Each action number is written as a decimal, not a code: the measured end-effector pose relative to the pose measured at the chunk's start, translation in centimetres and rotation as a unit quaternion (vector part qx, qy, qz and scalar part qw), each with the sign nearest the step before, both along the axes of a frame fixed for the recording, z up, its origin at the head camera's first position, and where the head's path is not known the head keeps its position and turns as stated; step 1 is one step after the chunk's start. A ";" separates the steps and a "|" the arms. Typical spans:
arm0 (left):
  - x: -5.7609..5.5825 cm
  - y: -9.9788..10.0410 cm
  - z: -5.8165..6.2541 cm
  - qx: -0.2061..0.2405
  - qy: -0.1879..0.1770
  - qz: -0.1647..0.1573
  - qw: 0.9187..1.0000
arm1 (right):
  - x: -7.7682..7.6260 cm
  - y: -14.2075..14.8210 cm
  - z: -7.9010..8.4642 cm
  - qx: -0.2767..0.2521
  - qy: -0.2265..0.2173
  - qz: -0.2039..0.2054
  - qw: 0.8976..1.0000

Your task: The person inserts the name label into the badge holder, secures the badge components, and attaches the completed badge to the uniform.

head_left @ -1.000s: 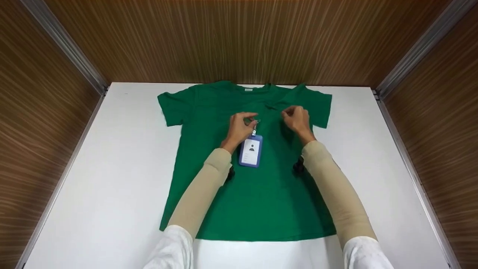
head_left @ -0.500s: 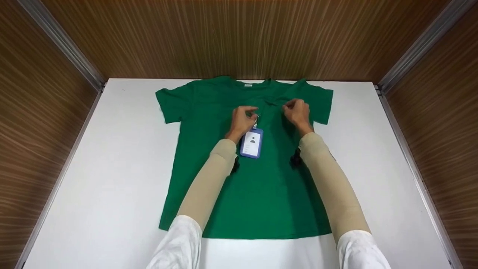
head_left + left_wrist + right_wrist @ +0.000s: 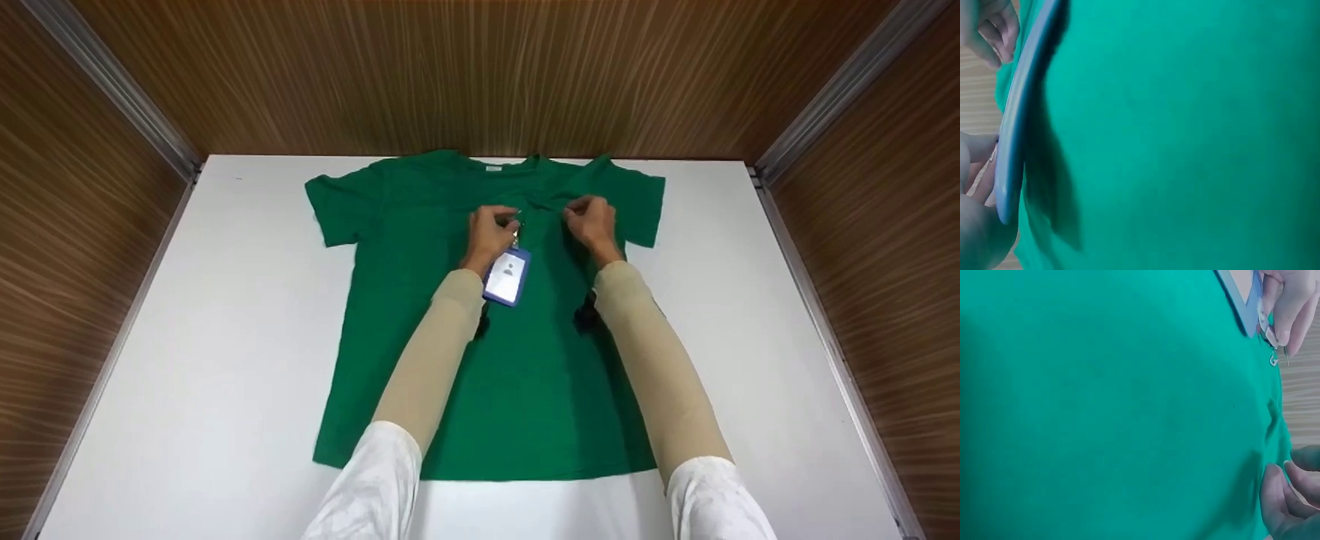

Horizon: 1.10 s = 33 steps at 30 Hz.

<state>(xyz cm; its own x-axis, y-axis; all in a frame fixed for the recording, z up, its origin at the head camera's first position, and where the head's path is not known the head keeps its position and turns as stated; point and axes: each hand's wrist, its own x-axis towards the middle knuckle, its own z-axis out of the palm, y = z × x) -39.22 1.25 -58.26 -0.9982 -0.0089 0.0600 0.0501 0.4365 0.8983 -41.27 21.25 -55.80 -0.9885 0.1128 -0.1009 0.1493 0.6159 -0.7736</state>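
A green T-shirt point(image 3: 480, 390) lies spread out, collar at the far side. My left hand point(image 3: 490, 234) pinches the metal clip point(image 3: 1266, 327) of a blue-framed ID badge point(image 3: 507, 277) over the shirt's chest. The badge hangs tilted below the hand. In the right wrist view an open pin point(image 3: 1274, 359) with a hooked end and a thin needle stands out from the clip. My right hand point(image 3: 592, 225) pinches the shirt fabric at the chest, right of the badge, where creases form. The left wrist view shows the badge edge-on point(image 3: 1013, 124), slightly above the cloth.
The shirt rests on a white table point(image 3: 225, 337). Wood-grain panels point(image 3: 480, 75) enclose the back and both sides, with metal rails point(image 3: 112, 82) at the corners. A small white label point(image 3: 493, 169) shows at the collar.
My left hand has moved a little up the shirt with the badge, which now tilts more. The right hand keeps its pinch on the fabric. The head view has shifted slightly.
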 end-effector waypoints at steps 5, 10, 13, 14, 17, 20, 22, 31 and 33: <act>-0.8 0.2 0.3 -0.008 0.001 0.003 1.000 | -1.1 -1.0 0.1 0.000 0.001 0.000 1.000; -1.6 0.4 0.6 -0.009 0.003 0.003 1.000 | -2.1 -2.5 0.3 -0.013 0.015 0.007 1.000; -1.9 0.6 0.6 -0.010 0.004 0.003 1.000 | -2.5 -3.2 0.2 -0.011 0.015 0.015 1.000; -2.0 0.7 0.5 -0.011 0.003 0.003 1.000 | -2.6 -3.3 0.1 -0.009 0.012 0.015 1.000; -2.2 1.1 0.5 -0.012 0.008 0.005 1.000 | -2.9 -3.6 -0.2 0.006 0.012 0.012 1.000; -2.3 1.5 0.4 -0.014 0.011 0.009 1.000 | -3.1 -3.6 -0.4 0.020 0.014 -0.001 1.000; -2.5 1.8 0.4 -0.016 0.011 0.013 1.000 | -3.2 -3.7 -0.4 0.024 0.014 -0.012 1.000; -2.9 2.6 0.2 -0.003 -0.010 0.022 1.000 | -3.4 -3.6 -0.8 0.009 0.011 -0.060 0.998; -3.0 2.8 0.1 0.000 -0.011 0.021 1.000 | -3.4 -3.4 -0.9 0.003 0.005 -0.064 0.998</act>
<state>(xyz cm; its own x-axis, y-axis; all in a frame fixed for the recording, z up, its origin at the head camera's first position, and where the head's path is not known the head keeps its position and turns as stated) -42.21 4.02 -58.17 -0.9980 -0.0513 0.0374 0.0112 0.4374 0.8992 -44.69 17.87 -56.71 -0.9670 0.2387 -0.0897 0.2191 0.5977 -0.7712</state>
